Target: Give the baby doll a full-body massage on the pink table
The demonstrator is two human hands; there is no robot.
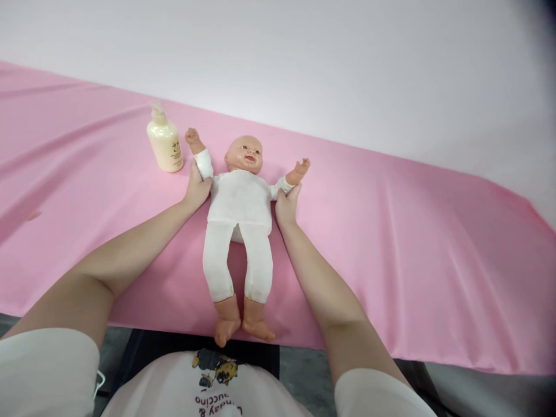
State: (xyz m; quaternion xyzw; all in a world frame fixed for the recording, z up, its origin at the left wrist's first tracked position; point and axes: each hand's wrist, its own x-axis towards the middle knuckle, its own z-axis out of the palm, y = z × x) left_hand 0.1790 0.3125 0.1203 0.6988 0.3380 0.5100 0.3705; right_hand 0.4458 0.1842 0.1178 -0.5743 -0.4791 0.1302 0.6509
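Observation:
A baby doll (240, 197) with a white cloth body lies on its back, head away from me and bare feet at the near table edge. My left hand (198, 186) is closed around the doll's upper arm on the left side, by its white sleeve. On the other side, my right hand (287, 207) grips the doll's other arm below the sleeve, thumb on top. Both doll arms are spread outward and raised. My fingers are mostly hidden under the doll's arms. Just left of the doll's raised hand stands a cream pump bottle (167, 143), upright.
A pink cloth (417, 249) with folds covers the table. Behind it rises a white wall (304, 63). A small brownish mark (33, 216) shows on the cloth at the left. The table's front edge runs close to my body.

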